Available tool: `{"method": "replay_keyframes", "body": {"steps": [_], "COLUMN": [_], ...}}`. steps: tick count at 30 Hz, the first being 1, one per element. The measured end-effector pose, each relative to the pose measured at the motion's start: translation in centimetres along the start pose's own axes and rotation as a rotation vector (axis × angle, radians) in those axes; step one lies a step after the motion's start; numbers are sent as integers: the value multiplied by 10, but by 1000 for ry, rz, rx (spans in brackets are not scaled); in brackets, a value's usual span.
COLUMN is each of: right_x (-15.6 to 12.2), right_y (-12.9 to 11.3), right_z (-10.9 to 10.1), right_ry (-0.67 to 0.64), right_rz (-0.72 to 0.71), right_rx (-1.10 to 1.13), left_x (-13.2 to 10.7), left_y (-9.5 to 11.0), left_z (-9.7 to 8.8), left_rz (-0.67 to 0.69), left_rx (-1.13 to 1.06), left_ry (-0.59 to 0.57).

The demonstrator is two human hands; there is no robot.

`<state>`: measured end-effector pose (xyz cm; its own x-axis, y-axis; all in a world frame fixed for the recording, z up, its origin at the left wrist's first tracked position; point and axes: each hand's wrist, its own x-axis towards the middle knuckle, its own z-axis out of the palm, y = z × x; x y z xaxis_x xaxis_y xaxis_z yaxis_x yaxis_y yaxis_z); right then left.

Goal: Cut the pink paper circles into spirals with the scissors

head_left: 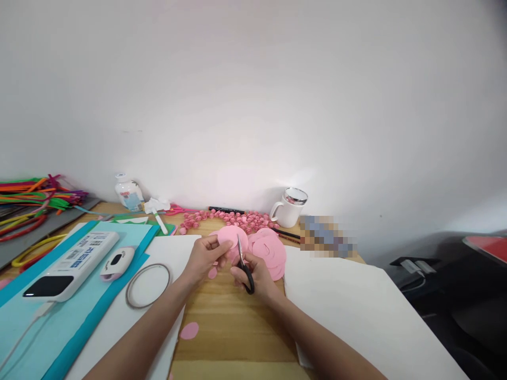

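Note:
Between the thumb and fingers of my left hand [204,256] is a round pink paper disc [228,235], held up above the wooden table. My right hand [255,274] grips a pair of scissors [246,272] by the black handles, with the blades pointing up and lying against the disc. How far the blades are parted is hard to make out. Just right of the disc lies a pile of pink paper circles [270,252], some with curved cuts. Behind my hands spreads a heap of small rolled pink paper pieces [247,220].
A white mug [290,210] and a white bottle [129,192] stand near the wall. On blue paper [137,237] at left lie a white power bank [73,266] and a small white device [118,264]. A tape ring [148,285] rests on white paper. Colourful pipe cleaners [39,195] sit far left.

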<state>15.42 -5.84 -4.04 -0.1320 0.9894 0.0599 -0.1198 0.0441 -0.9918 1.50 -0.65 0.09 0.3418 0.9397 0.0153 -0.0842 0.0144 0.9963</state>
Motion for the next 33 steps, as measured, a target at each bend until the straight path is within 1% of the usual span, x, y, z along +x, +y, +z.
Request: {"method": "replay_keyframes", "body": {"steps": [3,8,15,24,33], "right_x": [0,1,0,0,-1], "right_y": [-1,-6,-5,-4,-6], "right_z": [-1,-2,-2,-2,-1], "right_ry": [-8,1,-5,-13,9], "right_rz": [-13,-48,-36,-56,-7], "right_rx": [-16,-13,19,1,-2], "left_x": [0,1,1,1,-3], "left_y": [-1,-2,-4,-3,5], "left_z": [-2,-4,-4,-5,-2], "left_rz": [5,-35,-11,-1,-10], "left_rx": [35,73,90,107,71], "left_ry": [-9,-72,-76,-79,-70]}}
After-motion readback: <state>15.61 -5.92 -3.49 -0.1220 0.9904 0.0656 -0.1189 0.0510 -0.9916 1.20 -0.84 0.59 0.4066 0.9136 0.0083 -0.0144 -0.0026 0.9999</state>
